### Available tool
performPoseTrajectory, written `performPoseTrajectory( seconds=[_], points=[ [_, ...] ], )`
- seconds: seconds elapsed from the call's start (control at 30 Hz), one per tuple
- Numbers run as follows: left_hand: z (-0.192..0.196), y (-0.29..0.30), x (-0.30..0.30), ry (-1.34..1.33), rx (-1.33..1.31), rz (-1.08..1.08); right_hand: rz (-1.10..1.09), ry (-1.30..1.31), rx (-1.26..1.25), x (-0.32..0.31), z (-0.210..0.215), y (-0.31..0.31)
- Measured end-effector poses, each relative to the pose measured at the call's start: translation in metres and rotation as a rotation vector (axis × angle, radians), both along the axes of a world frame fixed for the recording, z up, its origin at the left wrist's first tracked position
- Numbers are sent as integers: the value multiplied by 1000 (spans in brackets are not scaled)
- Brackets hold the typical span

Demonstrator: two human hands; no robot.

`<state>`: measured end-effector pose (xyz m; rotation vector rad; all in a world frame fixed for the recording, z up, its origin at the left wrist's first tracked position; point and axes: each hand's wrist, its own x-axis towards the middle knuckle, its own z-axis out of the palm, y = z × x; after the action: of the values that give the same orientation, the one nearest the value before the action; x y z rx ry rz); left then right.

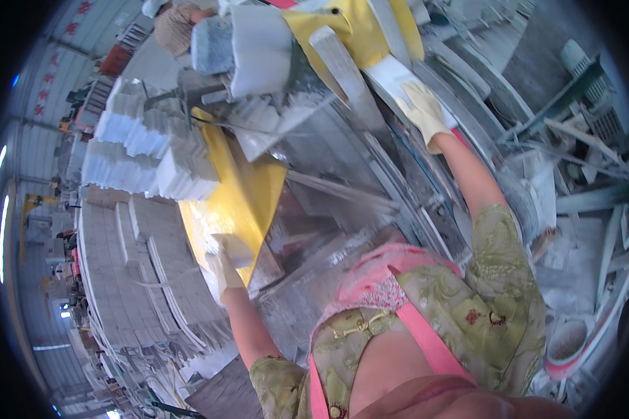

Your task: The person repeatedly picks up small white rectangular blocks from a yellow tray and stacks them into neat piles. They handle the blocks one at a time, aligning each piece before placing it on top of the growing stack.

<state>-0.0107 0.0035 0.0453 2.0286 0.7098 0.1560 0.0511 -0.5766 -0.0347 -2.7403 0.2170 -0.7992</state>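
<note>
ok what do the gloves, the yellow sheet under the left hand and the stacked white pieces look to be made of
Gloves: probably rubber or latex, matte cream, close-fitting around the fingers.
Yellow sheet: likely plastic or coated fabric, glossy, with bright reflections.
Stacked white pieces: perhaps stone or tile, pale and dull, in stiff, flat layers; blur leaves it open.

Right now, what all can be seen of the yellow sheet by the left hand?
The yellow sheet looks glossy and wet, like plastic, with bright glare toward its lower end. It is bent lengthwise, one corner pointing right, beside the stacked white slabs. The gloved left hand is over its lower part; contact is unclear.
</note>
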Motion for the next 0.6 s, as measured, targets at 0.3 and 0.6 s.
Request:
performPoseTrajectory(
  seconds=[0.3, 0.6],
  points=[
    [-34, 32, -3, -28, -52, -47, -156, 233, -23, 80, -17, -5],
    [-38, 32, 1, -107, -93, 59, -131, 217, -83, 78, -40, -7]
  ],
)
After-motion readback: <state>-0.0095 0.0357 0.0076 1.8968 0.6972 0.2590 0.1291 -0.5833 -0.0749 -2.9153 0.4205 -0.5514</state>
